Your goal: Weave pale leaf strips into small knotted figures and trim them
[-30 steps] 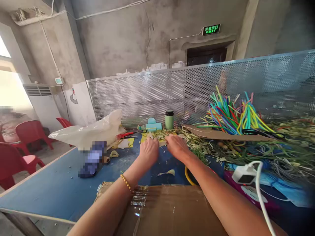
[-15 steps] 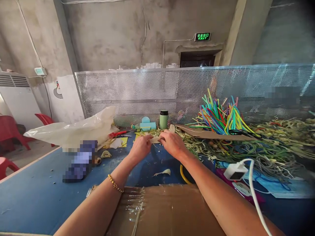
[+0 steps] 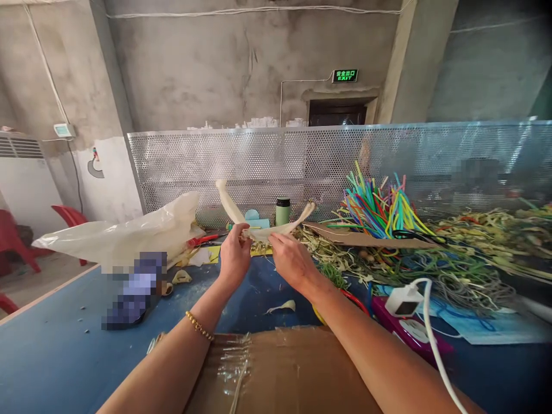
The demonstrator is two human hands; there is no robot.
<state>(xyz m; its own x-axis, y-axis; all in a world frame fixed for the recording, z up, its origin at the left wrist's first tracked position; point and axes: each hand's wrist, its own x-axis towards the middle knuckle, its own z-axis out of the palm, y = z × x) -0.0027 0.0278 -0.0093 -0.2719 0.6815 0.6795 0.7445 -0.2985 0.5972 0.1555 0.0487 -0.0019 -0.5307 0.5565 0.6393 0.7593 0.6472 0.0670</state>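
A pale cream husk-like strip (image 3: 260,233) is stretched between my two hands above the blue table. My left hand (image 3: 235,257) pinches it left of its middle, and one end rises up past that hand. Thumb and fingers of my right hand (image 3: 292,260) grip the strip a short way along, with the other end sticking up to the right. A small pale scrap (image 3: 284,306) lies on the table below my hands. Just behind the strip are a green bottle with a black lid (image 3: 283,211) and a light blue roll-like thing (image 3: 257,223).
Cardboard (image 3: 284,368) lies under my forearms. On the right are colourful pipe-like strands (image 3: 375,207), heaped dry plant strips (image 3: 495,238), a white charger (image 3: 404,300) and a blue face mask (image 3: 495,322). Leftward are a plastic bag (image 3: 125,230) and red-handled pliers (image 3: 202,240).
The strip's two ends now stand up visibly at either side; before, mostly its short middle showed between my fingers. My left hand has turned upright and shifted left, while my right hand has dropped slightly.
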